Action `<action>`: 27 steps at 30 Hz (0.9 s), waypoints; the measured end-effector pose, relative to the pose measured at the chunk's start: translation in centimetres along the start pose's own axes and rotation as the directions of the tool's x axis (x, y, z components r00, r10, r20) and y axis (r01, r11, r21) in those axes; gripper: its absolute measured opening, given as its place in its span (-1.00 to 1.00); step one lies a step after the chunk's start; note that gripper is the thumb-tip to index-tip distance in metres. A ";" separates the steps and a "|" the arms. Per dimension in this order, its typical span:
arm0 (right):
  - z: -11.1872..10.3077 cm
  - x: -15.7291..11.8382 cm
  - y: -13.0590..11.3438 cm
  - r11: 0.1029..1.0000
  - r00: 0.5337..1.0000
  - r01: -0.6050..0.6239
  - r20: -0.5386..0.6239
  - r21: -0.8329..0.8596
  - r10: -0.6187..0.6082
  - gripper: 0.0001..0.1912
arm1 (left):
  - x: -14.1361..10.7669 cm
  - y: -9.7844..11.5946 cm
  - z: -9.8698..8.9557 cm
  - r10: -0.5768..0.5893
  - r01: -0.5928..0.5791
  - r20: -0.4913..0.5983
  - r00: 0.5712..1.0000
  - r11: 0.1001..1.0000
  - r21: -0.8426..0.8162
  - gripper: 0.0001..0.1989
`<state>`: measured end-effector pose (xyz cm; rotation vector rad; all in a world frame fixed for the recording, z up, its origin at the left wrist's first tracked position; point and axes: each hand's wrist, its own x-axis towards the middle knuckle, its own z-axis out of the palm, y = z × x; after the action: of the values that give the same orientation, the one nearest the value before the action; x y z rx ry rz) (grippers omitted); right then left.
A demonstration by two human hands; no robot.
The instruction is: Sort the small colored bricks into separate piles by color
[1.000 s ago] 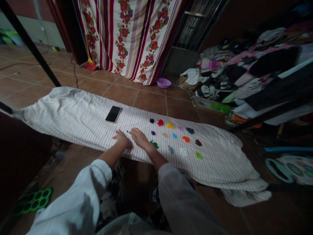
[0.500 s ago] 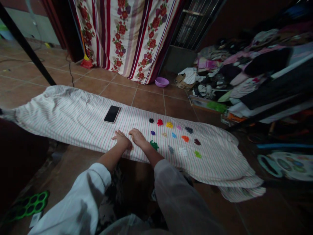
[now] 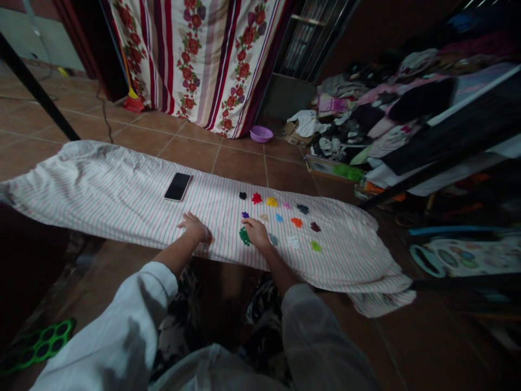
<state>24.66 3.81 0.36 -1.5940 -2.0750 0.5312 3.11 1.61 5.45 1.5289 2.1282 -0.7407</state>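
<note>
My left hand (image 3: 195, 227) rests on the striped cloth (image 3: 134, 198) with its fingers spread, holding nothing I can see. My right hand (image 3: 257, 233) is over the piles of small coloured pieces, its thumb and fingers drawn together. Its fingertips are between the small purple pile (image 3: 245, 215) and the dark green pile (image 3: 244, 236); whether a piece is pinched there is too small to see. Nearby lie a black pile (image 3: 242, 195), a red pile (image 3: 256, 198), a beige pile (image 3: 264, 217) and a grey pile (image 3: 273, 239), the grey one beside my wrist.
A phone (image 3: 178, 186) lies on the cloth to the left. Further right are yellow (image 3: 272, 201), orange (image 3: 297, 222), white (image 3: 293, 242) and lime green (image 3: 315, 246) piles. Beyond the cloth, a purple basin (image 3: 261, 134) stands on the tiled floor near a flowered curtain (image 3: 195, 65).
My right hand has moved right, away from my left hand, to the purple and green piles. My left hand stays on the cloth. The view has shifted slightly.
</note>
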 end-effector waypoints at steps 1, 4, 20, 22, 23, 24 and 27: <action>0.0 -0.4 0.4 1.000 1.000 -0.017 -0.020 0.022 0.017 -0.71 | 0.1 0.0 0.1 -0.003 0.003 0.001 1.000 1.000 0.002 0.18; 0.3 -1.4 1.2 0.997 0.997 -0.041 -0.065 0.068 0.046 -0.69 | 0.3 0.1 0.4 -0.013 0.013 -0.010 1.000 1.000 0.008 0.17; 2.0 -3.4 2.7 0.977 0.971 0.180 -0.178 0.114 -0.158 -0.70 | 0.9 0.1 0.9 0.013 -0.013 -0.023 1.000 1.000 -0.012 0.16; 2.3 -3.6 2.5 0.972 0.963 0.223 -0.173 0.068 -0.209 -0.62 | 0.8 0.2 0.9 0.009 -0.010 -0.024 1.000 1.000 -0.027 0.17; 2.4 -3.7 2.3 0.970 0.959 0.240 -0.167 0.045 -0.229 -0.58 | 0.7 0.2 0.8 0.006 -0.007 -0.022 1.000 1.000 -0.029 0.18; 2.6 -3.7 2.2 0.967 0.956 0.252 -0.162 0.022 -0.245 -0.56 | 0.6 0.3 0.7 0.007 -0.008 -0.020 1.000 1.000 -0.031 0.18; 3.1 -3.6 2.0 0.960 0.949 0.278 -0.150 -0.024 -0.278 -0.61 | 0.1 0.3 0.4 0.016 -0.017 -0.021 1.000 0.999 -0.037 0.18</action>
<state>25.22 0.76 -3.72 -1.2690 -2.1349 0.2976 3.35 1.44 5.02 1.5397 2.1299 -0.6786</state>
